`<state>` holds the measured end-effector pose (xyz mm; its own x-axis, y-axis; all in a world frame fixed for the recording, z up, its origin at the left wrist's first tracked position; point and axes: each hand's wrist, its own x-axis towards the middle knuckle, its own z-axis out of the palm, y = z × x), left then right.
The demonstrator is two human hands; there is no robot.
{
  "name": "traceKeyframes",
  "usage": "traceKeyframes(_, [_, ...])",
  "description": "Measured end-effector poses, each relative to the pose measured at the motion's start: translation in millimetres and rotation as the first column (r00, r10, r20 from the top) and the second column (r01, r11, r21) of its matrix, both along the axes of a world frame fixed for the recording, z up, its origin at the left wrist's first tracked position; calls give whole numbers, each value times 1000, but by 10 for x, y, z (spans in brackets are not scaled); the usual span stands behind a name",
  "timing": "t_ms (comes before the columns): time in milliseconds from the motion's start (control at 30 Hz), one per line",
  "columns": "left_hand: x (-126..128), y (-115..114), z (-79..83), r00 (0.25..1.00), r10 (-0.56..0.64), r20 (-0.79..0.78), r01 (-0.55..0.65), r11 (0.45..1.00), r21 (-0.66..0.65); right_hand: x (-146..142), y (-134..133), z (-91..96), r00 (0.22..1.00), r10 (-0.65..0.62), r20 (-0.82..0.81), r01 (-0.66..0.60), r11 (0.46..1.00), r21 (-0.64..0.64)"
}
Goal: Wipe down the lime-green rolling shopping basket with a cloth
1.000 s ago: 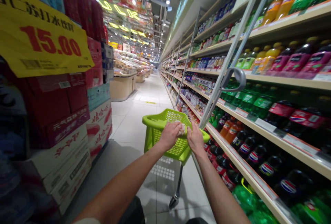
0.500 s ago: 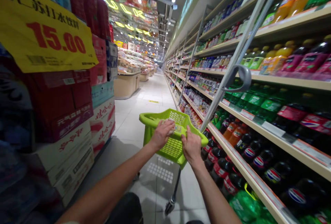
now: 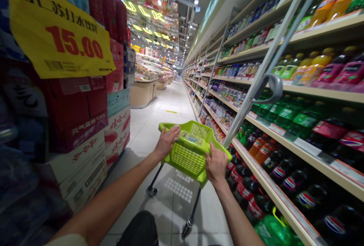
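Note:
A lime-green shopping cart [image 3: 189, 159] stands in the aisle in front of me, its basket full of square holes. My left hand [image 3: 167, 141] rests on the left part of its handle rim. Under those fingers shows a bit of white, thin material like a wipe [image 3: 177, 135], pressed to the rim and mostly hidden. My right hand [image 3: 216, 163] is closed around the right end of the handle, fingers on top. Between the hands, the handle carries a label panel [image 3: 191, 138].
Shelves of soda bottles [image 3: 307, 119] line the right side, with a grey hook-like holder [image 3: 269, 88] jutting from a slanted post. On the left stand stacked drink cartons [image 3: 82, 162] under a yellow price sign [image 3: 68, 41]. A produce-like display counter [image 3: 143, 92] stands farther ahead.
My left hand has slid left along the handle with the white material, uncovering the label panel. My right hand stays on the handle. The view has shifted slightly left.

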<state>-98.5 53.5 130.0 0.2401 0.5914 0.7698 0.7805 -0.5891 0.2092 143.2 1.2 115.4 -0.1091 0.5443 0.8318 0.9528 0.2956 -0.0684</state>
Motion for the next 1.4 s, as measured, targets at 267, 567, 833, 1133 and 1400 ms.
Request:
traceKeyframes(267, [-277, 188, 22, 988, 132, 77, -134, 991, 19, 407, 21, 36, 997, -39, -61, 34, 997, -71])
traceKeyframes(567, [378, -94, 5, 991, -126, -43, 128, 991, 44, 348, -7, -66, 995, -8, -98, 10, 1000, 16])
traceKeyframes(833, [-191, 138, 8, 996, 48, 80, -50, 999, 15, 283, -28, -80, 994, -10, -107, 14, 999, 33])
traceKeyframes(1133, [552, -132, 131, 983, -179, -29, 179, 984, 1, 89, -50, -71, 989, -12, -148, 17, 999, 33])
traceKeyframes(1400, [211, -30, 179, 993, -109, -39, 109, 994, -14, 83, -58, -52, 985, -35, -168, 37, 999, 11])
